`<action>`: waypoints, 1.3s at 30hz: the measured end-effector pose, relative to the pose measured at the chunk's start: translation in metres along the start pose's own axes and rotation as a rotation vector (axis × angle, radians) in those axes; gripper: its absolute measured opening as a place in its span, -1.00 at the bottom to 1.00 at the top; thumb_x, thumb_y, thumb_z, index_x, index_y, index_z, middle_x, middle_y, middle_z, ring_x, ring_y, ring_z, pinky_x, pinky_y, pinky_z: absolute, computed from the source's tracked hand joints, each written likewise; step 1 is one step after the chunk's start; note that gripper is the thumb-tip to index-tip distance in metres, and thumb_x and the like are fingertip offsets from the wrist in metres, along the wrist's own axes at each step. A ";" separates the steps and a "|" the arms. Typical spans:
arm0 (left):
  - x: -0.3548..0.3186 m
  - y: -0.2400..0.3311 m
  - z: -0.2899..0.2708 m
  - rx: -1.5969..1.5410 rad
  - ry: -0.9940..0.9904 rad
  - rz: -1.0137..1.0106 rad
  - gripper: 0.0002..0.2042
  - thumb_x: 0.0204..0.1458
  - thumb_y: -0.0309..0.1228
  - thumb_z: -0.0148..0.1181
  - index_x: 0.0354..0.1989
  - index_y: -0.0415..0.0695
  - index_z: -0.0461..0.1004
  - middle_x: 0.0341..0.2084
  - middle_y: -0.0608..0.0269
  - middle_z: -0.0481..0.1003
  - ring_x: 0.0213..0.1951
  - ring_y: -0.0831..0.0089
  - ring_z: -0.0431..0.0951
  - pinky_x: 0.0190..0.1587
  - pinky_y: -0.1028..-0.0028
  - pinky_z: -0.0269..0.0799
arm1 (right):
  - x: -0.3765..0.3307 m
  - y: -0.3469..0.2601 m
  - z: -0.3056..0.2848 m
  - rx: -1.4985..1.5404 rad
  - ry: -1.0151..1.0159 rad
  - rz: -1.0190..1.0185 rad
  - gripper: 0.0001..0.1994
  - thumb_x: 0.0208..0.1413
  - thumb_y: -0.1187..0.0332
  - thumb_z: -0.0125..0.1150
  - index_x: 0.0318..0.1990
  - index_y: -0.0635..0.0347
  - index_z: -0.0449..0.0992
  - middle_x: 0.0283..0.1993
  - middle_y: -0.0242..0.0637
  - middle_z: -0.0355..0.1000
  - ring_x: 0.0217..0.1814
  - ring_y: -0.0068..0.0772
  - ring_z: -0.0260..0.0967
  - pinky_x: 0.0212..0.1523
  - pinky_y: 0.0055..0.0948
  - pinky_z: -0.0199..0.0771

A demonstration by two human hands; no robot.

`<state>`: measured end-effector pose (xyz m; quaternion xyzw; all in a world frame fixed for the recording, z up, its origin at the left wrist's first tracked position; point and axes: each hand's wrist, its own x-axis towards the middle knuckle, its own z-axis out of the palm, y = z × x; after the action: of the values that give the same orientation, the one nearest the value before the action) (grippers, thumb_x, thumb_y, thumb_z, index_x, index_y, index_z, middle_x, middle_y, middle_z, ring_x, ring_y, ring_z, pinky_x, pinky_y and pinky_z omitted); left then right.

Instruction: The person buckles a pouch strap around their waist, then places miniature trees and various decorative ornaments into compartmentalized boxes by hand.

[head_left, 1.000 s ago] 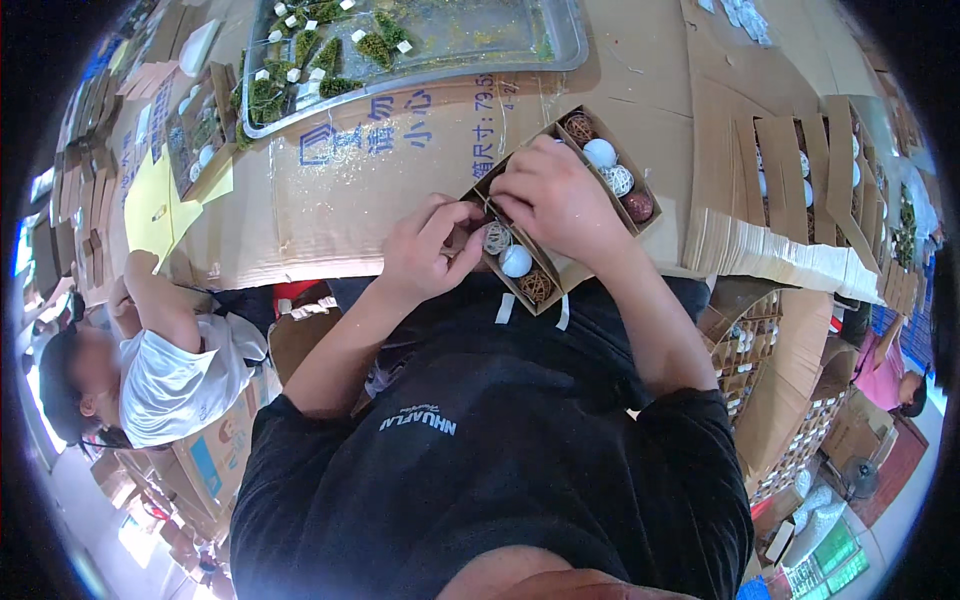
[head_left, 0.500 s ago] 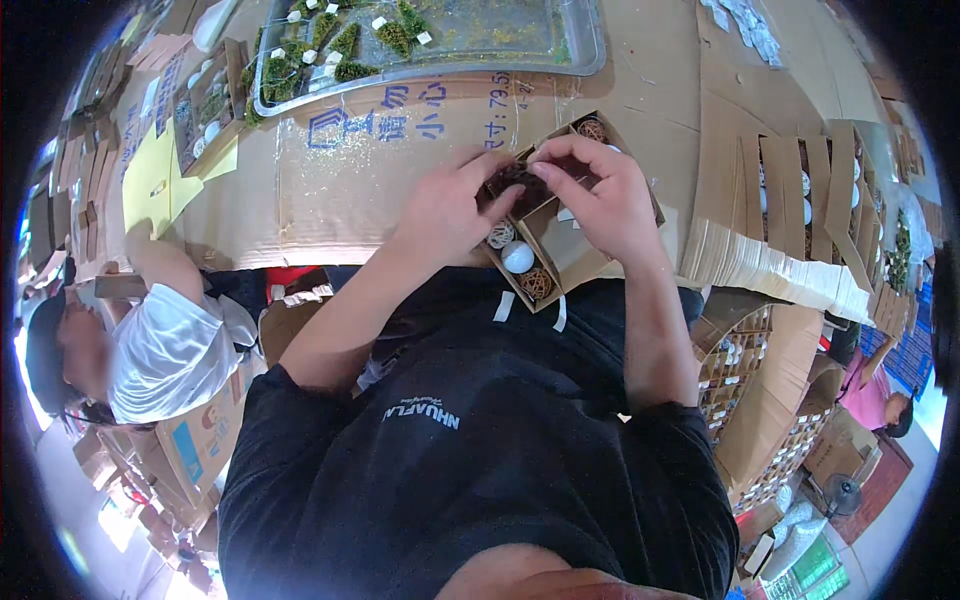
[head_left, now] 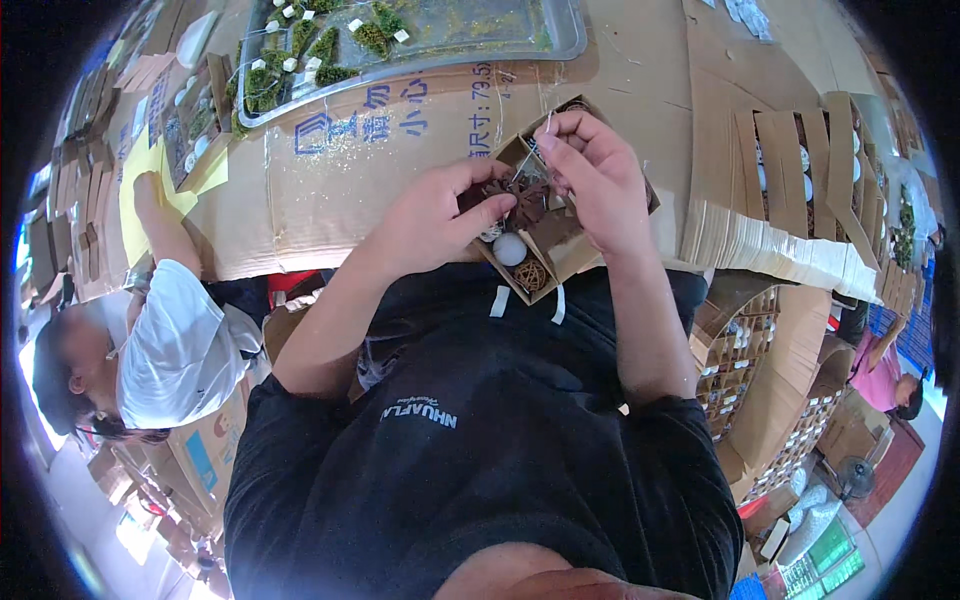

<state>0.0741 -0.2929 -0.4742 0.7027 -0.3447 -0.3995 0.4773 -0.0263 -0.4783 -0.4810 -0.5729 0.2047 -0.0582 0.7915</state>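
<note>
My left hand (head_left: 432, 215) pinches a dark brown, spiky flat ornament (head_left: 532, 197) between thumb and fingertips. A pale thin string (head_left: 541, 127) runs up from near the ornament to my right hand (head_left: 600, 180), whose thumb and forefinger are closed on it. Both hands are over a small cardboard box (head_left: 572, 262) with compartments, tilted at the table edge close to my body. In its near left compartment lie a white ball (head_left: 510, 249) and a brown woven ball (head_left: 529, 275). My fingers partly hide the box's other contents.
A clear plastic tray (head_left: 420, 68) at the back holds green mossy pieces with white tags. Filled boxes (head_left: 795, 175) stand to the right, and another box (head_left: 200, 125) lies on yellow paper at left. A co-worker in a white shirt (head_left: 185, 350) reaches onto that paper.
My hands have moved apart slightly, with the string now showing between them. The brown ornament has come into clearer view. The co-worker's arm at left has shifted.
</note>
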 end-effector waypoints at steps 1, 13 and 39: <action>0.000 0.001 0.000 0.001 -0.002 -0.001 -0.74 0.16 -0.43 0.20 -0.04 -0.31 0.48 -0.30 0.20 0.56 -0.27 0.51 0.51 -0.16 0.47 0.43 | 0.000 0.001 0.003 0.002 0.002 0.000 -0.88 0.27 0.43 0.17 -0.12 0.26 0.47 -0.35 -0.52 0.40 -0.38 -0.79 0.26 -0.35 -0.73 0.26; -0.006 -0.007 -0.002 -0.094 0.060 0.110 -0.76 0.13 -0.51 0.25 -0.04 -0.30 0.49 -0.17 0.19 0.52 -0.13 0.43 0.52 -0.02 0.48 0.40 | -0.007 0.012 -0.006 -0.133 0.004 0.012 -0.90 0.26 0.41 0.21 -0.14 0.21 0.51 -0.35 -0.59 0.40 -0.36 -0.84 0.24 -0.38 -0.75 0.21; 0.003 -0.010 0.003 -0.107 0.230 0.349 -0.79 0.03 -0.66 0.20 -0.13 -0.28 0.54 -0.19 0.14 0.53 -0.14 0.35 0.54 -0.03 0.45 0.43 | -0.009 0.011 0.005 0.153 -0.060 0.081 -0.85 0.18 0.54 0.24 -0.11 0.31 0.50 -0.19 -0.37 0.50 -0.18 -0.62 0.44 -0.11 -0.59 0.48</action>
<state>0.0744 -0.2937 -0.4855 0.6468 -0.3828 -0.2456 0.6122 -0.0338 -0.4669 -0.4870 -0.5035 0.1989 -0.0242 0.8404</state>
